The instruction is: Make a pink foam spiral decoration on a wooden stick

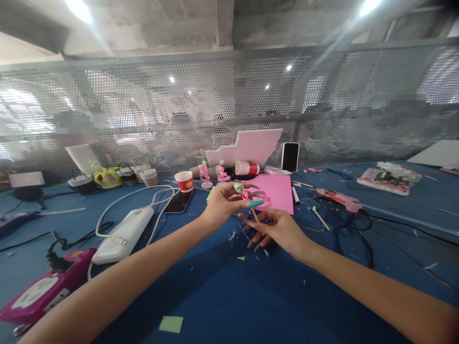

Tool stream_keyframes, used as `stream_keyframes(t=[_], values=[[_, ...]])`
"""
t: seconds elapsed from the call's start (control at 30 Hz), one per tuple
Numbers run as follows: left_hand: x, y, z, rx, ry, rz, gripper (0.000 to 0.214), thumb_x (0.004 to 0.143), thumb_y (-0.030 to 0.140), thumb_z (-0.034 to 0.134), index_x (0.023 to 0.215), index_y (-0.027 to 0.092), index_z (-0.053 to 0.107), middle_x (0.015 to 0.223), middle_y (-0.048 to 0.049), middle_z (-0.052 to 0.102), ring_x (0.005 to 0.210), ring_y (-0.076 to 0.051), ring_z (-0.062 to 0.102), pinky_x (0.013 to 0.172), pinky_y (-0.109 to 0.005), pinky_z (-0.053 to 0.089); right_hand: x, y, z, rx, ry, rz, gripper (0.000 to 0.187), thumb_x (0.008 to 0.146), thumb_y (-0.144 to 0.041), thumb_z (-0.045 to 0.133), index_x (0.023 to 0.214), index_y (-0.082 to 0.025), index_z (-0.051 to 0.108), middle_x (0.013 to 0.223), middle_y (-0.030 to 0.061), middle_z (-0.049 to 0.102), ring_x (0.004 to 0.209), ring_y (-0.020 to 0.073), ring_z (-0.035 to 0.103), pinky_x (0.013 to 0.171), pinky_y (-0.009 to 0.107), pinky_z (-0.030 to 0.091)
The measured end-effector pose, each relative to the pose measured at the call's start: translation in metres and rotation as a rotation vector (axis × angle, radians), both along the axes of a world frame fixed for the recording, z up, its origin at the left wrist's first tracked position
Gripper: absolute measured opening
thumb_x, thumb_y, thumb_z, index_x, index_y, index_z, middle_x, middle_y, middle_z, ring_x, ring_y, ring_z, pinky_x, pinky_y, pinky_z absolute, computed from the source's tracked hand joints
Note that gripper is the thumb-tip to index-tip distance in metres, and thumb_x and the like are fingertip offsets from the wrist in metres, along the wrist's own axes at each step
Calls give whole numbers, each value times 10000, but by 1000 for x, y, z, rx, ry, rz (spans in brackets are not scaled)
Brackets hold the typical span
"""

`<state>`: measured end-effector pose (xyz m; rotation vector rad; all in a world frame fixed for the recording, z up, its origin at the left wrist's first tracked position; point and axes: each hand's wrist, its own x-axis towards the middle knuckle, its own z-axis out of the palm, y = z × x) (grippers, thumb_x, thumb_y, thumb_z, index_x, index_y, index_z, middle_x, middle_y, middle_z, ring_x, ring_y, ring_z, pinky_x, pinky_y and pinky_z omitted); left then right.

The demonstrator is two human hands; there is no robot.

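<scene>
Above the middle of the blue table, my left hand [224, 200] pinches a curled pink paper strip [264, 201] between thumb and fingers. A small pale green rolled piece [237, 187] shows at its fingers. Just below and to the right, my right hand [281, 230] is closed on a thin wooden stick [254, 215], whose upper end reaches the pink strip. Behind both hands lies a pink sheet [281, 191]. Two pink curled paper pieces with green tops, one of them a standing figure [204, 176], are just beyond my left hand.
Left are a red paper cup [184, 181], a phone [178, 202], a white power bank [124, 234] with cable and a magenta power strip [46, 286]. Right lie a pink glue gun [340, 199] and black cords. A pink foam board [247, 148] leans behind. Paper scraps lie about.
</scene>
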<state>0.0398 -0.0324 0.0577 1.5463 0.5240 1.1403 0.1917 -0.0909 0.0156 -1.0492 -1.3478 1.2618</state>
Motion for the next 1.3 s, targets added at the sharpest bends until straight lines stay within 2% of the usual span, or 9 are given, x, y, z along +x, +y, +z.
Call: stream_keyframes(t=[0.1, 0.27, 0.4, 0.5, 0.6, 0.73, 0.9, 1.13, 1.3], values=[[2, -3, -2, 3, 8, 36, 353, 547, 202, 809, 853, 140, 644, 844, -44, 700, 794, -169, 669, 738, -306, 531, 1, 0, -1, 9, -25, -16, 368, 601, -463, 764, 682, -160, 571, 694, 34, 689, 517, 156, 674, 400, 204, 527], [3, -7, -2, -2, 74, 113, 386, 608, 249, 775, 947, 142, 623, 881, -65, 679, 772, -171, 648, 639, -288, 533, 1, -1, -1, 46, -72, 19, 353, 629, -455, 750, 711, -142, 609, 771, 66, 705, 505, 136, 659, 376, 193, 489], [0, -6, 0, 90, 90, 138, 505, 635, 236, 752, 1109, 187, 587, 1174, -88, 604, 1068, -231, 572, 828, -336, 511, 0, -2, -2, 81, -85, 40, 340, 645, -446, 744, 741, -138, 639, 720, 47, 694, 475, 117, 636, 382, 192, 476], [-3, -2, 0, 96, 77, -2, 570, 645, 219, 742, 1184, 212, 557, 1266, -89, 559, 1164, -246, 517, 928, -371, 463, -1, -2, -3, 79, -74, 60, 330, 669, -451, 729, 745, -143, 637, 567, -2, 638, 444, 113, 620, 388, 189, 477], [-5, 3, -3, 22, 85, -163, 561, 690, 259, 720, 1214, 186, 535, 1076, -104, 661, 992, -214, 623, 843, -355, 500, 0, -2, -2, 68, -54, 65, 337, 665, -465, 727, 738, -151, 627, 488, -28, 594, 412, 108, 599, 385, 191, 481], [-4, 6, -7, -40, 83, -119, 478, 647, 277, 758, 1077, 125, 614, 858, -68, 697, 761, -154, 660, 705, -274, 517, 3, -1, 2, 69, 12, 27, 373, 622, -492, 740, 710, -159, 597, 507, -29, 605, 403, 103, 595, 378, 189, 484], [-2, 3, -4, -32, 107, -48, 410, 605, 259, 783, 978, 134, 666, 973, -85, 698, 830, -167, 653, 694, -260, 520, 5, 2, 1, 60, 15, -57, 364, 640, -479, 733, 696, -155, 576, 696, 27, 683, 441, 111, 624, 390, 201, 495], [-2, -2, -2, -91, 44, -317, 510, 682, 424, 723, 1116, 169, 644, 1184, -139, 628, 1024, -228, 611, 812, -307, 496, 8, 8, -3, 40, 105, -123, 383, 591, -458, 769, 628, -180, 508, 734, 19, 686, 498, 140, 648, 373, 209, 472], [-4, 3, -4, -109, 63, -295, 525, 646, 360, 765, 1134, 212, 637, 1227, -106, 613, 1052, -222, 606, 854, -316, 492, 9, 8, -2, 38, 104, -120, 370, 606, -448, 762, 627, -181, 507, 742, 22, 688, 497, 136, 640, 373, 216, 470]])
